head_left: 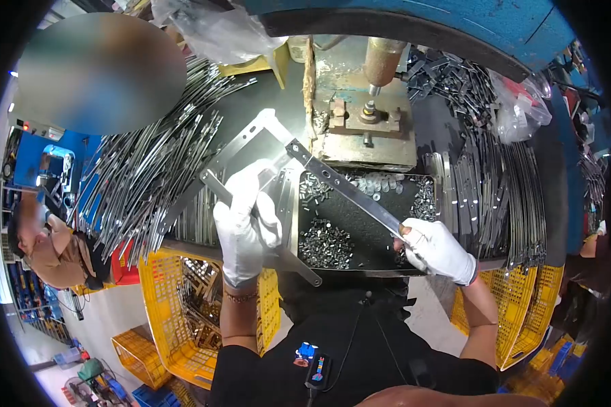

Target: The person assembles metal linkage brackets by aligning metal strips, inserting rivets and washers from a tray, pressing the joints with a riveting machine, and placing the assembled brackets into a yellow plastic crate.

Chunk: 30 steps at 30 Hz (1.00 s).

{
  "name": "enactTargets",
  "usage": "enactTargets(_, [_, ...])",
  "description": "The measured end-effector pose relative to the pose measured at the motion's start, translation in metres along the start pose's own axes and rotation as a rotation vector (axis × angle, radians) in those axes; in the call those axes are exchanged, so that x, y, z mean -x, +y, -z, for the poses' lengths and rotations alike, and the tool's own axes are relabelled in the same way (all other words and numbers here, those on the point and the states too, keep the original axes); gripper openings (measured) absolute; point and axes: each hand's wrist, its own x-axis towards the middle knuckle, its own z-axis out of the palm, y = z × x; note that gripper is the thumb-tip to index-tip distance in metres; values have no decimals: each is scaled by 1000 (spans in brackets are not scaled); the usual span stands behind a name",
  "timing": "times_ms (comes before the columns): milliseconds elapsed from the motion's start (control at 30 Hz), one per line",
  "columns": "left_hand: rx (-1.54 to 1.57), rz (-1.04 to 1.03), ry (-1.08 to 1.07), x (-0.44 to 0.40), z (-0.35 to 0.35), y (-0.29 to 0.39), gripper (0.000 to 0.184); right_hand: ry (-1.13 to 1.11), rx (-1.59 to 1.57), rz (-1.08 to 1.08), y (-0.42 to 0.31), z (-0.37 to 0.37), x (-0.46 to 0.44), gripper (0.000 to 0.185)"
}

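Observation:
My left hand [241, 234], in a white glove, is closed around a linkage of flat metal bars, its fingers curled at the crossing strips. One light strip [234, 146] of the linkage runs up to a bright corner. A dark metal bar [349, 190] slants down from near that corner to my right hand [434, 251], also white-gloved. The right fingers pinch the bar's lower end above the tray's right front corner. Part of the linkage is hidden behind the left hand, and a strip end sticks out below it.
Ahead stands a press with a punch [375, 78] above a die [368, 114]. The black tray [360, 237] holds small metal parts and clear washers. Piles of metal strips [153, 159] lie left, more strips [482, 203] right. Yellow baskets [159, 319] stand below. Another person [58, 254] is at far left.

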Motion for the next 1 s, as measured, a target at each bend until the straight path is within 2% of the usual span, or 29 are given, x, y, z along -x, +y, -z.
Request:
enactTargets(100, [91,-25,45,6,-1,1,34,-5,-33,-1,-5,-11,-9,41])
enactTargets(167, [-107,-82,15,25,-16,-14,32,14,-99,21,-15,-28,-21,41])
enactTargets(267, [-136,-114,-37,41,-18,-21,34,-3,-284,-20,-27,-34,-28,43])
enactTargets(333, [168,-68,110,27,4,-2,38,-229,-356,-31,-20,-24,-19,44])
enactTargets(367, [330,-121,161,27,12,9,42,-212,-35,82,-26,-14,-14,39])
enactTargets(400, [379,-177,233,32,14,2,43,-181,38,173,-36,-11,-18,34])
enactTargets(467, [122,-241,112,53,-8,-27,46,-107,137,347,-50,-27,-37,25])
enactTargets(533, [221,-70,-154,63,-4,-31,51,0,206,532,-42,-45,-65,15])
enactTargets(567, [252,24,-277,68,-2,-34,56,-45,118,447,-48,-41,-66,15])
enactTargets(600, [62,174,-196,72,3,-18,56,-82,28,358,-54,-37,-67,16])
enactTargets(633, [-114,532,-322,70,23,-9,51,-109,-59,268,-60,-33,-68,18])
enactTargets(667, [-872,16,-635,75,41,2,47,-131,-128,168,-64,-31,-69,25])
enactTargets(733, [-890,-141,-779,89,32,54,39,-106,238,546,-62,-44,-86,28])
enactTargets(767, [-1093,-728,-635,80,11,59,39,-104,416,727,-61,-55,-90,30])
enactTargets(800, [-1352,-913,-539,65,3,67,39,-236,232,584,-84,-56,-78,32])
enactTargets(867, [-1798,-921,-448,40,13,82,40,-461,212,410,-108,-51,-77,32])
enactTargets(900, [-1846,-901,-379,38,23,94,41,-361,96,446,-102,-45,-78,31])
enactTargets(933, [-1854,-936,-302,39,34,105,41,-242,-1,477,-81,-40,-85,30])
enactTargets(967, [-1790,-837,-225,39,54,111,35,-123,-92,515,-59,-35,-92,29])
enactTargets(1000, [-1419,-699,-130,39,74,108,21,60,315,712,-36,-36,-103,25])
